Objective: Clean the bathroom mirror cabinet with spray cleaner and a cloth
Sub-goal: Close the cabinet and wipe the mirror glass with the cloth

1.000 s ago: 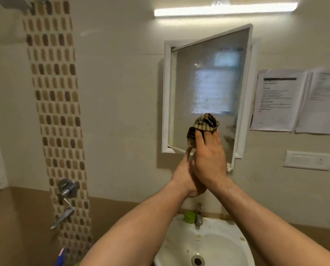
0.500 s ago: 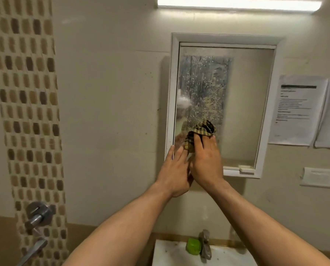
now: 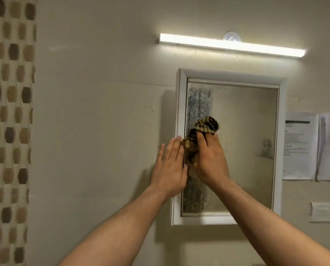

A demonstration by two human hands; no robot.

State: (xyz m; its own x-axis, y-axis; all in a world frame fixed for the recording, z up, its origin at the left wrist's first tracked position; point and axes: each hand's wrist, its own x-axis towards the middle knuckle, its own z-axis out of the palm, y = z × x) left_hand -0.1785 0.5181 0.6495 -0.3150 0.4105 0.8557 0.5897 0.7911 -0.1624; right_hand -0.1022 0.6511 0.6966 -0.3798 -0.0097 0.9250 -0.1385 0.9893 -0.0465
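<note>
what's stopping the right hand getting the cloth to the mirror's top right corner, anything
Likely nothing, so yes: the right hand holds the cloth on the mirror, the glass toward that corner is bare, and the left hand lies flat at the left edge.

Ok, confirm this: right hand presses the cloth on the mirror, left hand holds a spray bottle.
Wrong on the left hand: it holds nothing and lies flat at the cabinet frame. The right hand does press the cloth on the mirror. The head view shows it.
</note>
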